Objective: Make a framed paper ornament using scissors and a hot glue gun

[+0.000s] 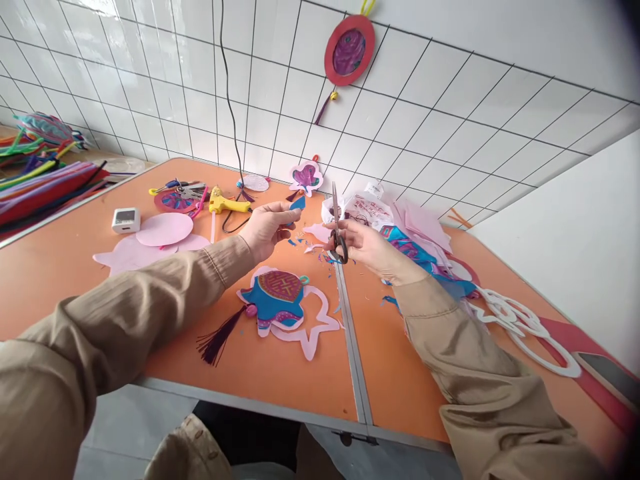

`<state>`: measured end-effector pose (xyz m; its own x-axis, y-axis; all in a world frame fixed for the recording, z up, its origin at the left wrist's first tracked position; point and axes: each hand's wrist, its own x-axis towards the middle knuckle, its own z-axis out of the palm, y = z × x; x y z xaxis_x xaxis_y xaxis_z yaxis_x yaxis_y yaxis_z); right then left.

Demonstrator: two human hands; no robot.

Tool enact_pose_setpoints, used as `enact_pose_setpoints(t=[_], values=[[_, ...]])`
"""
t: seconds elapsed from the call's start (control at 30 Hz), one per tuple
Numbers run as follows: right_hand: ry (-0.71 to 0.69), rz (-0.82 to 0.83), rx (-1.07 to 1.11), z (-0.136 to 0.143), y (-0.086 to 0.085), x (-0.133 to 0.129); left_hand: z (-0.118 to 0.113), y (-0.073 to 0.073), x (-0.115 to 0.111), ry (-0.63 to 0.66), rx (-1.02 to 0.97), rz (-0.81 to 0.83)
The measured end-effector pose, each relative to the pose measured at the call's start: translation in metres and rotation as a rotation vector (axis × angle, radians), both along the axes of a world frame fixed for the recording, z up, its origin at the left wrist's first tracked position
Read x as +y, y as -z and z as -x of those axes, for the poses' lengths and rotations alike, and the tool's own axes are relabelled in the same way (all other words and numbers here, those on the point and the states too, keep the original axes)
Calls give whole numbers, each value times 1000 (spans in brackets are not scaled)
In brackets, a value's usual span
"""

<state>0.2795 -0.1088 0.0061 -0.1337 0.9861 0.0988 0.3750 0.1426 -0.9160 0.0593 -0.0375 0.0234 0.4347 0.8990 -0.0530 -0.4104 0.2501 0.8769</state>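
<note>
Between the fingertips of my left hand (267,230) is a small blue piece (299,203), fabric or paper, I cannot tell which. My right hand (367,247) grips a pair of scissors (336,217) by its black handles, blades pointing up and away from me. A gap separates the scissors from the blue piece. Small blue and pink scraps (325,257) lie scattered on the table under both hands. Nearer to me rests a blue and pink turtle-shaped ornament (274,300) with a dark purple tassel (216,341), partly over a pink cut-out outline (313,337).
Left on the orange table (200,347) are a yellow glue gun (225,202), pink paper shapes (165,230) and a white timer-like device (126,220). Paper and cloth (415,227) pile up at right, near white cut-out rings (520,320). A round ornament (350,50) hangs on the tiled wall.
</note>
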Motion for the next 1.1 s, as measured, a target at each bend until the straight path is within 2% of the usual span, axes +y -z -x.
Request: enact_pose_setpoints(t=[0.13, 0.3, 0.57, 0.83, 1.1], values=[[-61, -27, 130, 18, -3, 1, -4, -3, 8, -13, -8, -9], [1, -196, 159, 42, -11, 7, -7, -7, 10, 54, -65, -50], [33, -275, 92, 70, -2, 16, -4, -9, 3, 8, -86, -56], [35, -269, 136, 75, 11, 11, -8, 4, -3, -33, -65, -55], [46, -244, 128, 75, 16, 7, -9, 7, -11, -52, -28, -32]])
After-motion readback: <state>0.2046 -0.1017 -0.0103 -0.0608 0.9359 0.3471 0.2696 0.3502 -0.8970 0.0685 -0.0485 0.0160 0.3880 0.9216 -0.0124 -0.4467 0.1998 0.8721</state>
